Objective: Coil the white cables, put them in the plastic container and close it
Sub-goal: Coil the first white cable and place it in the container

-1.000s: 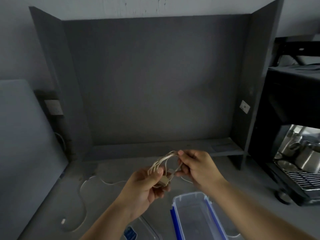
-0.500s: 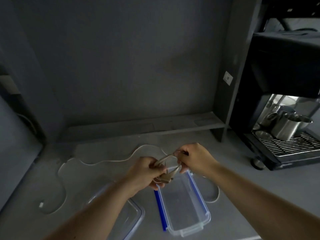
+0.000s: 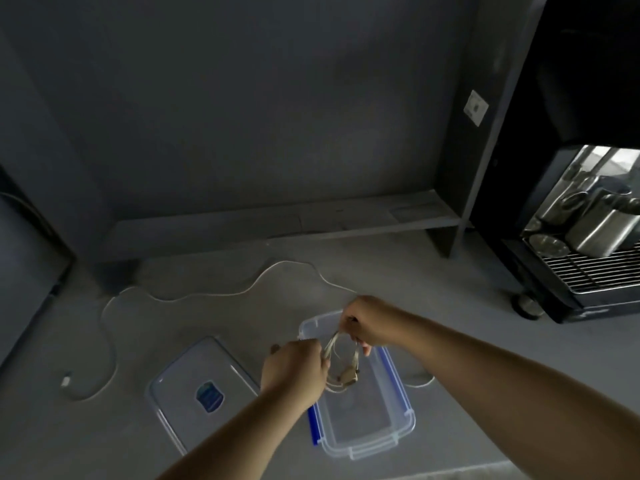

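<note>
Over the open container (image 3: 363,424), both hands, left (image 3: 294,370) and right (image 3: 367,325), pinch the coiled cable (image 3: 341,362); lower it flat, keeping loops together.

Bare left hand (image 3: 293,370), bare right hand (image 3: 367,323); forearms (image 3: 485,382) uncovered to frame edge.
</note>
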